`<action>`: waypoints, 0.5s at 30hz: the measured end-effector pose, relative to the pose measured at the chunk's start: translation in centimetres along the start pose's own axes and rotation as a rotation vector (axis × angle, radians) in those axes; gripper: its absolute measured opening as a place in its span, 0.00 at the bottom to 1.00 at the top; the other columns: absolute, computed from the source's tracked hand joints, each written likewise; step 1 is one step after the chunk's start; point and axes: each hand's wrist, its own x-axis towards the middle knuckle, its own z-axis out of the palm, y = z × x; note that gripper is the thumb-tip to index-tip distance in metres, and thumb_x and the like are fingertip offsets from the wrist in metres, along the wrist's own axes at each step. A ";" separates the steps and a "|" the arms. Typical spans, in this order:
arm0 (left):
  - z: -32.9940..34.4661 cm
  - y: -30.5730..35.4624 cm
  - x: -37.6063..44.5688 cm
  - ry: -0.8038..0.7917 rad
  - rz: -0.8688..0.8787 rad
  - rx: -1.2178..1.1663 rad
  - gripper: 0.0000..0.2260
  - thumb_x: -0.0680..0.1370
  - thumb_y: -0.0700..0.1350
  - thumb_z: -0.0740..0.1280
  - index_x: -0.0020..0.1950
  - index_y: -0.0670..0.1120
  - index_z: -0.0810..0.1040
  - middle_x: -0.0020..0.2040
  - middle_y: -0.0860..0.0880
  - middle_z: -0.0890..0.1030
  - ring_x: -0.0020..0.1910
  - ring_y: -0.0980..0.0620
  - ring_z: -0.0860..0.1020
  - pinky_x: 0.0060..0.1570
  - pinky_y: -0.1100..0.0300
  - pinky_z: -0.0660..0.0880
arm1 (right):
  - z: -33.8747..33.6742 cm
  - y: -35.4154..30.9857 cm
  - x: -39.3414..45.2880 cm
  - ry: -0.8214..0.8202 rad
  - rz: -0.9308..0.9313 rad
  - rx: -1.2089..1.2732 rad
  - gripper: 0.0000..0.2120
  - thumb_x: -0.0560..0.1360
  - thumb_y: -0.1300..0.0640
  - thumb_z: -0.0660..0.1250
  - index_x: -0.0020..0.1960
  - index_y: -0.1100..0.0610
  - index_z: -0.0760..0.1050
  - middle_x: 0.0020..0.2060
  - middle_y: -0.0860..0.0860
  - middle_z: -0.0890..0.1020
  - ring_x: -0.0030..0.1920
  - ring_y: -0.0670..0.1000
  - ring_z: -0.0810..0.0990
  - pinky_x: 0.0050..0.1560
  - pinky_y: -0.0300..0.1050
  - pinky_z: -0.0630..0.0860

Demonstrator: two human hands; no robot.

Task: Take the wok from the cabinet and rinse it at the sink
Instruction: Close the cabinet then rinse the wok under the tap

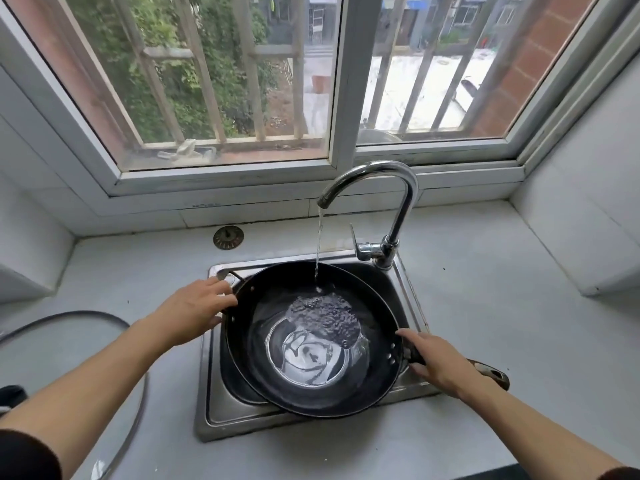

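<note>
A black wok [367, 386] rests across the steel sink [214, 403], filling most of the basin. Water runs from the curved chrome faucet [398, 188] into the wok and pools in its bottom. My left hand [194, 306] grips the small loop handle on the wok's left rim. My right hand [436, 362] holds the long handle where it meets the rim on the right; the handle's brown end [491, 374] sticks out past my hand over the counter.
The grey counter [519, 323] surrounds the sink. A round sink strainer [228, 237] lies behind the sink on the left. A glass lid [114, 341] with a dark rim lies on the counter under my left arm. A barred window [242, 81] stands behind the faucet.
</note>
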 end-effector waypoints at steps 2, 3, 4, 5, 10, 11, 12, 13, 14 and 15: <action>-0.3 -0.1 0.3 0.012 -0.029 -0.017 0.26 0.58 0.46 0.83 0.53 0.53 0.81 0.54 0.52 0.80 0.51 0.48 0.79 0.41 0.58 0.79 | 0.0 0.1 -0.3 0.018 -0.017 0.022 0.32 0.73 0.57 0.67 0.72 0.42 0.57 0.56 0.48 0.76 0.53 0.50 0.76 0.53 0.43 0.73; -0.5 -0.2 0.5 -0.007 -0.064 -0.044 0.27 0.61 0.45 0.82 0.58 0.54 0.79 0.60 0.51 0.79 0.57 0.48 0.77 0.45 0.57 0.79 | 0.0 0.2 -0.4 0.027 -0.028 0.030 0.31 0.74 0.57 0.67 0.72 0.43 0.58 0.57 0.47 0.75 0.54 0.50 0.75 0.55 0.42 0.72; -0.6 -0.4 0.7 -0.044 -0.097 -0.060 0.29 0.65 0.45 0.79 0.64 0.55 0.76 0.66 0.52 0.75 0.63 0.48 0.73 0.51 0.56 0.78 | 0.0 0.2 -0.5 0.040 -0.038 0.033 0.31 0.74 0.57 0.66 0.73 0.43 0.58 0.57 0.46 0.74 0.55 0.49 0.75 0.55 0.41 0.72; -0.7 -0.5 1.1 -0.104 -0.115 -0.043 0.30 0.70 0.46 0.76 0.70 0.55 0.71 0.71 0.53 0.70 0.68 0.48 0.69 0.57 0.56 0.75 | -0.1 0.3 -0.5 0.051 -0.044 0.034 0.31 0.75 0.57 0.66 0.73 0.44 0.59 0.57 0.46 0.74 0.55 0.49 0.75 0.56 0.40 0.71; -0.9 -1.5 3.3 -0.369 -0.148 -0.045 0.36 0.73 0.51 0.73 0.77 0.59 0.60 0.74 0.55 0.65 0.72 0.50 0.63 0.66 0.54 0.69 | -1.0 0.2 -0.6 0.070 -0.016 0.029 0.30 0.75 0.59 0.66 0.73 0.43 0.59 0.50 0.45 0.72 0.51 0.48 0.73 0.54 0.39 0.70; -0.7 -1.5 3.5 -0.397 -0.133 -0.039 0.37 0.72 0.52 0.74 0.77 0.60 0.59 0.73 0.55 0.66 0.71 0.50 0.63 0.66 0.55 0.69 | -1.3 0.2 -0.5 0.072 -0.005 0.018 0.30 0.75 0.60 0.66 0.73 0.43 0.60 0.49 0.45 0.71 0.50 0.48 0.72 0.54 0.40 0.70; -0.4 -1.5 3.6 -0.411 -0.117 -0.031 0.38 0.72 0.53 0.75 0.77 0.60 0.59 0.73 0.55 0.66 0.71 0.50 0.64 0.66 0.55 0.68 | -1.6 0.2 -0.4 0.075 0.001 0.006 0.31 0.75 0.60 0.65 0.73 0.43 0.60 0.48 0.45 0.70 0.49 0.48 0.72 0.53 0.41 0.70; -0.1 -1.5 3.8 -0.407 -0.099 -0.026 0.38 0.71 0.53 0.75 0.77 0.61 0.59 0.73 0.55 0.66 0.70 0.51 0.64 0.66 0.56 0.68 | -1.8 0.2 -0.3 0.079 0.002 -0.003 0.31 0.75 0.61 0.65 0.73 0.43 0.61 0.47 0.44 0.69 0.49 0.48 0.71 0.53 0.42 0.70; 0.2 -1.5 3.9 -0.403 -0.078 -0.025 0.39 0.70 0.53 0.75 0.76 0.62 0.59 0.73 0.55 0.67 0.70 0.51 0.64 0.67 0.56 0.67 | -2.1 0.2 -0.2 0.083 -0.001 -0.010 0.31 0.74 0.62 0.64 0.72 0.44 0.61 0.47 0.44 0.68 0.50 0.49 0.71 0.53 0.42 0.70; 0.4 -1.4 4.1 -0.405 -0.058 -0.027 0.40 0.69 0.53 0.76 0.76 0.62 0.59 0.73 0.55 0.66 0.71 0.51 0.63 0.68 0.56 0.66 | -2.2 0.1 -0.1 0.086 -0.008 -0.016 0.31 0.74 0.63 0.64 0.72 0.44 0.62 0.48 0.43 0.68 0.51 0.49 0.71 0.54 0.42 0.70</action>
